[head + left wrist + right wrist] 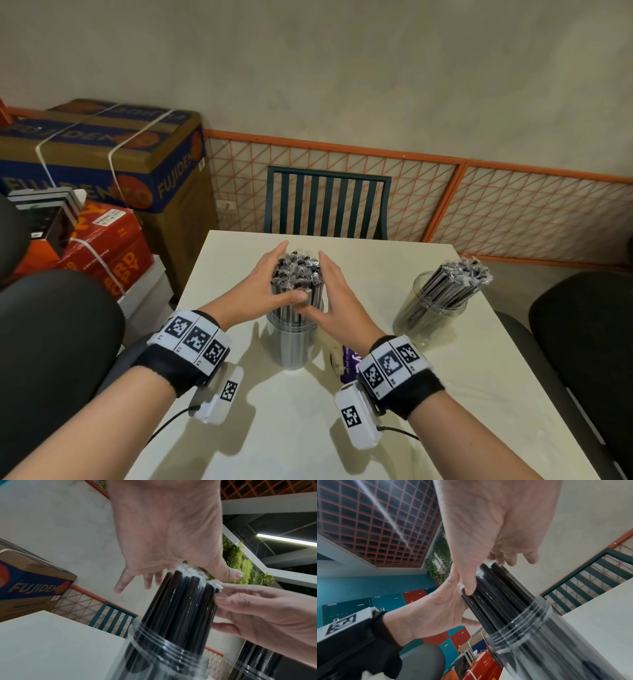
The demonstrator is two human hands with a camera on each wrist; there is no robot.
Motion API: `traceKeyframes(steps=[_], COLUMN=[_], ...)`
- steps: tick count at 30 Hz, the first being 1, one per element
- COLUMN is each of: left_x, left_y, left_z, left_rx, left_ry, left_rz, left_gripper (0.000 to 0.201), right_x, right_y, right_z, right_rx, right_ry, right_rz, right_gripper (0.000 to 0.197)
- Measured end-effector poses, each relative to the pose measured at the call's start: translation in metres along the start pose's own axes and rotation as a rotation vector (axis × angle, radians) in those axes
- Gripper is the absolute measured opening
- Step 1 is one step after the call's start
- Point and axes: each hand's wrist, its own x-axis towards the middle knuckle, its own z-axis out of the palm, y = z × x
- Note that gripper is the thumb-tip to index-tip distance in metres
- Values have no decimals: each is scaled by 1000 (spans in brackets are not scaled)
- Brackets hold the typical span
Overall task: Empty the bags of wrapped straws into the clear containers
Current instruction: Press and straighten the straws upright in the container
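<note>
A bundle of black wrapped straws (297, 270) stands upright in a clear container (291, 346) at the middle of the white table (274, 438). My left hand (270, 282) lies against the bundle's left side and my right hand (335, 291) against its right side, fingers straight and thumbs touching the front. In the left wrist view the left hand (163, 540) spreads over the straws (180, 608), its thumb at their tops. From the right wrist, the right hand (488, 527) presses its thumb on the straws (496, 595). A second clear container (428, 315) on the right holds leaning straws (455, 284).
A purple bag (349, 365) lies flat on the table under my right wrist. A green slatted chair (329, 205) stands beyond the far edge. Cardboard boxes (102, 154) are stacked at the left. Black seats flank the table at left (51, 342) and right (582, 325).
</note>
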Motion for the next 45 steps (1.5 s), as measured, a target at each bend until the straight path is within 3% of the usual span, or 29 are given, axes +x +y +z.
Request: traceKeyframes(steps=[8,11,15,20,23,27,29,31,34,38,40,43,45], left_x=[-7,-11,-25,-67,-96,-114,-111,-108,-101,-84,-76,-69,-67], left_y=[1,4,1,-29,-43,-27,-12,2,20,31,33,42,48], left_z=[2,-1,-10,-12,11,68,102,139,188,250,282,318,331], left_rx=[-16,-32,-82,-217,-195,-234,-236,-220,-158,11,35,-133,-222], left_ry=[-39,13,72,165,65,-91,-174,-267,-388,-458,-396,-247,-208], left_rz=[-34,-64,-101,-293,-398,-367,-353,-346,-354,-432,-478,-562,-645], left_gripper=[130,115,115,83,69,40,32,26,34,48,63,89,86], right_x=[-1,-4,-21,-72,-111,-167,-195,-223,-259,-295,-308,-316,-316], right_y=[1,-1,2,21,43,81,103,127,164,203,218,237,244], right_z=[-2,-9,-24,-52,-69,-81,-83,-87,-98,-113,-114,-111,-111], right_rx=[-68,-58,-88,-122,-63,-28,-94,-177,-352,-367,-315,-210,-91], right_ry=[-45,-28,8,29,-14,-42,-86,-113,-109,1,-2,-65,-53], right_rz=[10,40,54,121,222,416,539,684,899,1076,1119,1143,1120], right_gripper=[86,90,88,70,50,28,34,53,76,75,73,77,76])
